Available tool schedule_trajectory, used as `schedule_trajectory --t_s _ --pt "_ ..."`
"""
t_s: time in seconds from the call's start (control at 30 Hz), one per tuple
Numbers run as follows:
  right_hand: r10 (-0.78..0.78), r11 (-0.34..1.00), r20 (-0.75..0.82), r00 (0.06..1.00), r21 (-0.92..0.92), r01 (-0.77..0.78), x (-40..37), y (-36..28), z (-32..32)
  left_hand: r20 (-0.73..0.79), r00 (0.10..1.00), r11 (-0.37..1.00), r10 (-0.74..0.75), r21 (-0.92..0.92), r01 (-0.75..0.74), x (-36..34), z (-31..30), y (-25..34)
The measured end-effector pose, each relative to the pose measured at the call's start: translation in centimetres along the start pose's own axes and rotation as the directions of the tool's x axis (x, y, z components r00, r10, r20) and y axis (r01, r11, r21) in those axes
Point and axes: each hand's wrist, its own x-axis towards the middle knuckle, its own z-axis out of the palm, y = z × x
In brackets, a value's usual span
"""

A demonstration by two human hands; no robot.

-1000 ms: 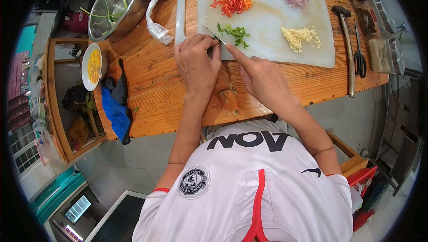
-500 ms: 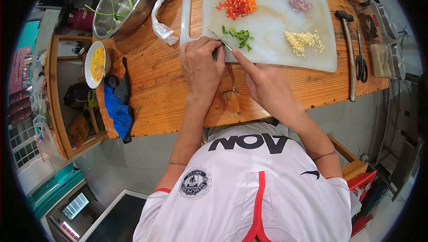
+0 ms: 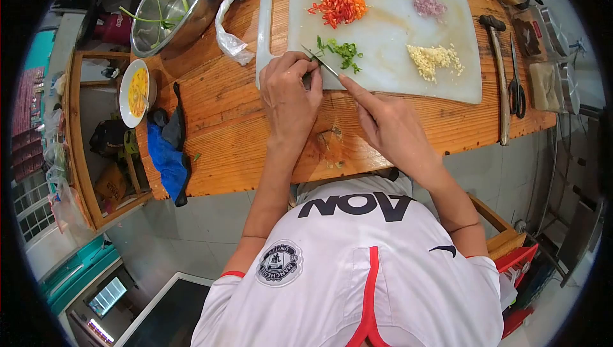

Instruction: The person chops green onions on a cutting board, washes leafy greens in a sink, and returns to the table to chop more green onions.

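At the near edge of the white cutting board (image 3: pixel 383 40), my right hand (image 3: pixel 396 126) grips a knife (image 3: pixel 327 66), index finger stretched along its back. The blade points up and left, against the fingertips of my left hand (image 3: pixel 290 91). Those fingers are curled and pressed down on the board; what they hold is hidden beneath them. Chopped green pieces (image 3: pixel 347 52) lie just beyond the blade. Farther up the board is a heap of sliced red chili (image 3: pixel 341 3). Minced garlic (image 3: pixel 434 61) and chopped shallot (image 3: pixel 429 5) are on the right side.
Left of the board are a plastic bag (image 3: pixel 231 37), a steel bowl (image 3: pixel 143 30) with green stalks, a white bowl (image 3: pixel 123 107) of yellow liquid and a blue cloth (image 3: pixel 167 161). A hammer-like tool (image 3: pixel 501 85), scissors (image 3: pixel 516 88) and containers (image 3: pixel 546 88) line the right side.
My right hand has drawn back slightly to the right and toward me with the knife, and more of the blade shows. My left hand stays nearly in place.
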Motion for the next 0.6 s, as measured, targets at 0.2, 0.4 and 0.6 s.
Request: schedule_trajectory --t_s 0.2,0.4,0.6 --pt "0.037 0.999 0.033 0.999 0.009 -0.038 1.1 0.1 0.4 0.029 1.0 1.0 -0.009 0.029 0.008 0.2 -0.6 0.3" --pt "-0.04 0.996 -0.018 0.999 0.078 0.041 0.0 0.8 -0.4 0.012 1.0 0.999 -0.021 -0.025 0.021 0.1 -0.3 0.0" --pt "0.018 0.997 0.031 0.999 -0.071 -0.016 0.4 -0.4 0.8 0.049 0.999 1.0 -0.006 0.014 0.006 0.3 -0.5 0.0"
